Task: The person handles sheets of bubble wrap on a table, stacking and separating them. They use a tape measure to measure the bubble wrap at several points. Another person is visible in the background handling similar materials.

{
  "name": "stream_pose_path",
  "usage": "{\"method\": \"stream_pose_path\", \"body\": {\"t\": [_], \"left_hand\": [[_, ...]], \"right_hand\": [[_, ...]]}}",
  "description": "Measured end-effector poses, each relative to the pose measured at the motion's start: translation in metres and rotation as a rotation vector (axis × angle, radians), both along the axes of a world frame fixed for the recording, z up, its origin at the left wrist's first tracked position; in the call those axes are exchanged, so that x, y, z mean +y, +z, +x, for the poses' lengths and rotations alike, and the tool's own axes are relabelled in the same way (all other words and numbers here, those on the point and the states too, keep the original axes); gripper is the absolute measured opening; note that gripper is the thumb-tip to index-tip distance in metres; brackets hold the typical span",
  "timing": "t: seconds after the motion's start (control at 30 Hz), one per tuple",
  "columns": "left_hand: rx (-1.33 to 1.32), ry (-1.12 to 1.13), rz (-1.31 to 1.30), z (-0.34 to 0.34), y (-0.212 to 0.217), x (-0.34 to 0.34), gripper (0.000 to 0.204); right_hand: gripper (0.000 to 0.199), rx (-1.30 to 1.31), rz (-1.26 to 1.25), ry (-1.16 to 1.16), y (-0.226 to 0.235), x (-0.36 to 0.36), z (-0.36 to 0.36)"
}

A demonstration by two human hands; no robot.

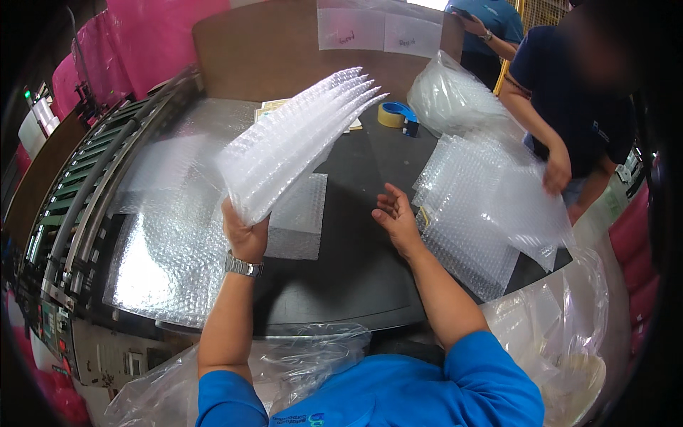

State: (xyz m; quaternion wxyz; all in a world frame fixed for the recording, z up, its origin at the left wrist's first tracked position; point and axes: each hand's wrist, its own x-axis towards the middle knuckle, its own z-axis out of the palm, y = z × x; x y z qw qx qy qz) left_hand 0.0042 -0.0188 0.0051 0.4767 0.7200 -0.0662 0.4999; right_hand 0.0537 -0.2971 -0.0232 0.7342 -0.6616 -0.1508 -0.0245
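Note:
A fanned stack of bubble wrap bags point(299, 139) is gripped at its lower corner by my left hand point(245, 231), raised above the table. Its far edges spread apart in several layers. My right hand point(397, 222) hovers over the dark table point(356, 285), fingers apart, with nothing in it. Under the raised stack lies another bubble wrap bag point(299, 220) on the tabletop. To the left, a large bubble wrap sheet point(171, 263) covers the table. Right of my right hand is a loose pile of bubble wrap bags point(469, 213).
A blue tape dispenser point(400, 116) with yellowish tape sits toward the back. A co-worker's hand point(557, 171) touches the right pile, and another person point(491, 32) stands behind. A roller conveyor point(92, 171) runs along the left. Clear plastic bags point(284, 359) hang at the front edge.

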Motion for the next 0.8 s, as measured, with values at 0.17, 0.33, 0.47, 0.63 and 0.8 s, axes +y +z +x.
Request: {"method": "stream_pose_path", "body": {"t": [0.17,0.33,0.47,0.63,0.8], "left_hand": [[0.015,0.007,-0.005,0.002,-0.003,0.005,0.051],[0.059,0.015,-0.098,-0.005,0.010,-0.007,0.051],[0.029,-0.031,-0.152,-0.006,0.015,-0.007,0.051],[0.008,-0.025,-0.223,-0.008,0.026,-0.010,0.054],[0.184,-0.553,-1.004,0.002,0.016,0.026,0.051]], "right_hand": [[0.065,0.017,-0.008,0.017,0.001,0.002,-0.002],[0.062,0.010,-0.060,0.024,-0.003,0.000,0.000],[0.059,0.025,-0.099,0.038,-0.004,0.002,0.000],[0.058,-0.019,-0.158,0.022,-0.015,0.001,0.004],[0.055,0.000,-0.204,0.027,-0.017,0.004,0.003]]}}
